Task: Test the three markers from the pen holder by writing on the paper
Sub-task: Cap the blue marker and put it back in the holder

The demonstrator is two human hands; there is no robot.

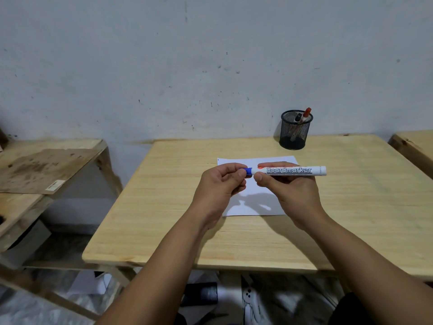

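Note:
A white board marker (pixel 295 170) with a blue cap (pixel 247 171) lies level in the air above the white paper (pixel 253 200). My right hand (pixel 288 191) grips the barrel. My left hand (pixel 220 184) pinches the blue cap, which sits on the marker's left end. Behind the paper, a black mesh pen holder (pixel 295 131) stands near the wall. It holds a red-capped marker (pixel 305 113) and a black-capped marker (pixel 298 118). The paper shows no writing where it is visible.
The paper and holder rest on a light wooden table (pixel 164 207). A rough wooden bench (pixel 46 165) stands to the left, and another table's corner (pixel 414 144) is at the right. A grey wall rises just behind. Clutter lies on the floor under the table.

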